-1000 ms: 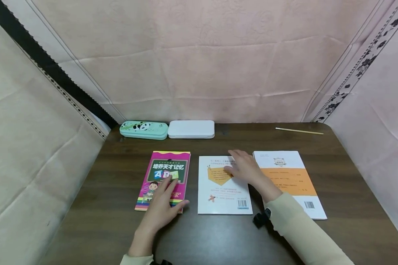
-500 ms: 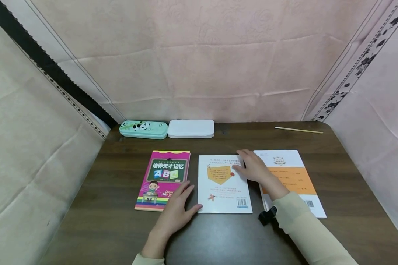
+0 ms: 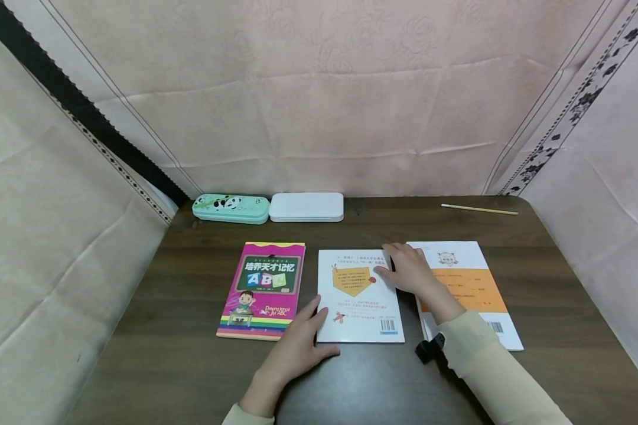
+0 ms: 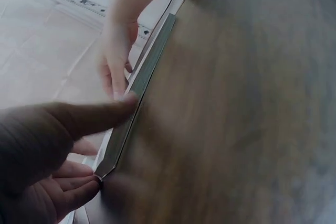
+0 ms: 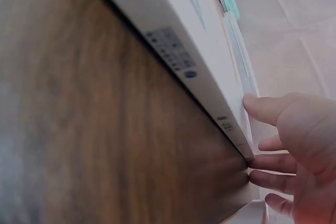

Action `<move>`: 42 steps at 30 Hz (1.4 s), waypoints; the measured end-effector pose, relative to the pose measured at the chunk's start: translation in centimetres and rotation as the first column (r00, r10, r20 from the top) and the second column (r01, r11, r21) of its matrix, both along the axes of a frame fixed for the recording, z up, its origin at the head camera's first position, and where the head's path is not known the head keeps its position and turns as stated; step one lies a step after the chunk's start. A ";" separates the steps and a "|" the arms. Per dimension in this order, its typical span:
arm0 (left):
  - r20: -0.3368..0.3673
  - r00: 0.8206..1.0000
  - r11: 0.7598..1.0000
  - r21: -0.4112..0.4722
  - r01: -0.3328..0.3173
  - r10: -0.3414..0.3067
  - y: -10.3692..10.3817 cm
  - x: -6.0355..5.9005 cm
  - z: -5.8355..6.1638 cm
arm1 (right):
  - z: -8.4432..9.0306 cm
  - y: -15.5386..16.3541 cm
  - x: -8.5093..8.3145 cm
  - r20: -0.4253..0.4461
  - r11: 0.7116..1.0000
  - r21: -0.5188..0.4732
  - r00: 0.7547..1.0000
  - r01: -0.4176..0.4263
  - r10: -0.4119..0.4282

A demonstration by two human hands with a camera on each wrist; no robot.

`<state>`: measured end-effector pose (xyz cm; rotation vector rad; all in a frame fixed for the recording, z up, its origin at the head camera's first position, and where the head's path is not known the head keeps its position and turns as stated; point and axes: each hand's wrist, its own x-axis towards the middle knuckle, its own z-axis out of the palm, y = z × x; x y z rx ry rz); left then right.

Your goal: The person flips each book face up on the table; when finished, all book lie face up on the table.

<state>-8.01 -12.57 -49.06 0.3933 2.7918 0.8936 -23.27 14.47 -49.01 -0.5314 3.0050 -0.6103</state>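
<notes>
Both hands are at the white book [image 3: 353, 307], flat mid-table; straightening looks like the step. Right hand [image 3: 410, 270], relaxed, touches its right edge; left hand [image 3: 300, 345], spread at the near-left corner, has no firm grip. Next calls for light, even pressure. Left has slid off the pink ABC book [image 3: 263, 283] since a second ago.

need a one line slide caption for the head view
Left hand and right hand at opposite corners of a white book, between a pink book and an orange-banded book.
</notes>
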 end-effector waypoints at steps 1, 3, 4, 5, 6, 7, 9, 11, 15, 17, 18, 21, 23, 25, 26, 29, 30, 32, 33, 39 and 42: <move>0.000 1.000 1.000 -0.008 0.002 -0.002 0.1 -0.1 0.0 | 0.0 0.0 0.0 0.000 1.000 -0.002 1.000 -0.003 0.003; -0.002 1.000 1.000 -0.018 0.006 -0.006 0.2 -0.3 0.0 | 0.1 0.2 0.1 0.005 1.000 -0.022 1.000 -0.007 0.007; -0.006 1.000 1.000 -0.021 0.007 -0.007 0.2 -0.4 0.0 | 0.2 0.2 0.1 0.009 0.999 -0.038 1.000 -0.007 0.008; -0.011 1.000 1.000 -0.021 0.008 -0.008 0.2 -0.5 0.0 | 0.2 0.3 0.2 0.014 0.998 -0.058 1.000 -0.006 0.007; -0.014 1.000 1.000 -0.022 0.009 -0.009 0.2 -0.6 0.0 | 0.3 0.4 0.2 0.020 0.997 -0.083 1.000 -0.003 0.005; -0.013 1.000 1.000 -0.025 0.009 -0.009 0.2 -0.7 0.0 | 0.3 0.5 0.2 0.024 0.994 -0.108 1.000 -0.001 0.004; -0.012 1.000 1.000 -0.023 0.014 -0.014 0.2 -0.8 0.1 | 0.4 0.7 0.3 0.036 0.987 -0.162 0.999 0.006 -0.001; -0.010 1.000 0.999 -0.025 0.022 -0.022 0.1 -0.9 0.2 | 0.4 1.0 0.2 0.047 0.977 -0.211 0.999 0.005 0.005; -0.002 1.000 0.999 -0.021 0.031 -0.031 -0.1 -1.1 0.2 | 0.6 1.7 0.0 0.066 0.962 -0.272 0.997 -0.028 0.048; 0.005 0.999 0.999 -0.016 0.037 -0.037 -0.2 -1.2 0.2 | 0.7 2.2 -0.1 0.070 0.957 -0.285 0.995 -0.055 0.078; 0.009 0.999 0.999 -0.012 0.040 -0.040 -0.3 -1.2 0.3 | 0.7 2.5 -0.1 0.061 0.957 -0.281 0.994 -0.074 0.095; 0.019 0.998 0.998 -0.003 0.064 -0.064 -0.4 -1.3 0.3 | 1.0 3.4 -0.2 0.010 0.961 -0.235 0.988 -0.148 0.155; 0.030 0.996 0.996 0.003 0.084 -0.084 -0.4 -1.3 0.4 | 1.3 4.2 -0.2 -0.029 0.958 -0.206 0.980 -0.198 0.196; 0.064 0.994 0.996 0.014 0.093 -0.094 -0.4 -1.3 0.5 | 1.4 5.0 -0.2 -0.062 0.952 -0.203 0.973 -0.230 0.222; 0.082 0.992 0.996 0.018 0.093 -0.094 -0.4 -1.2 0.5 | 1.5 5.3 -0.2 -0.061 0.946 -0.224 0.972 -0.233 0.225; 0.090 0.992 0.996 0.022 0.082 -0.083 -0.3 -1.1 0.4 | 1.6 6.3 -0.2 -0.046 0.913 -0.332 0.971 -0.237 0.235; 0.080 0.994 0.997 0.018 0.074 -0.075 -0.3 -1.1 0.3 | 1.7 6.5 -0.2 -0.038 0.897 -0.373 0.969 -0.239 0.243; 0.032 0.997 0.998 0.004 0.064 -0.064 -0.3 -1.0 0.2 | 1.8 6.7 -0.3 0.003 0.860 -0.453 0.965 -0.233 0.263; 0.003 0.998 0.998 -0.003 0.057 -0.057 -0.3 -1.0 0.2 | 1.8 6.7 -0.4 0.021 0.842 -0.488 0.961 -0.232 0.277; -0.141 0.990 0.999 0.040 -0.014 0.019 -0.3 -1.0 0.5 | 2.3 6.3 -0.3 0.076 0.671 -0.707 0.920 -0.223 0.385; -0.193 0.980 0.995 0.094 -0.032 0.050 -0.4 -1.1 0.8 | 2.9 6.0 -0.4 0.027 0.600 -0.761 0.912 -0.247 0.410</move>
